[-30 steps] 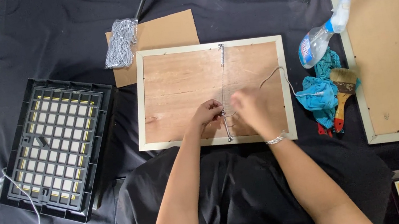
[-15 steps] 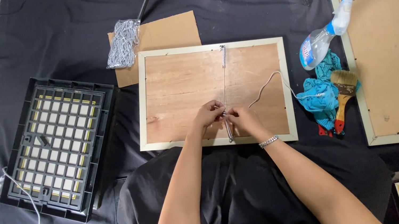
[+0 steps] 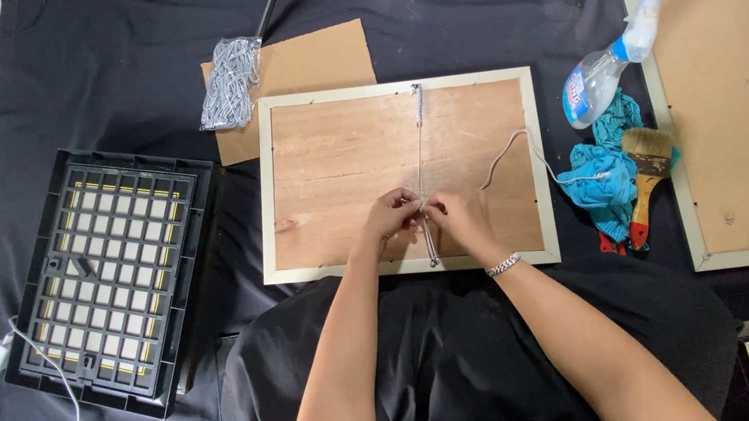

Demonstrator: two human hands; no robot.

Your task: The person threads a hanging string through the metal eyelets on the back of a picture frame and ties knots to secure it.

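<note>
Your picture frame lies face down on the black cloth straight ahead of you, pale border around a brown wooden backing. A thin white cord runs down its middle from the top edge to the bottom, with a loose tail curving off right. Your left hand and right hand meet near the lower edge, fingertips pinched shut on that cord, knuckles almost touching.

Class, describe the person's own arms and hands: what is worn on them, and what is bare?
Both forearms are bare, with no sleeves or gloves. The right hand has a silver chain bracelet at its wrist. The left hand wears nothing visible.
</note>
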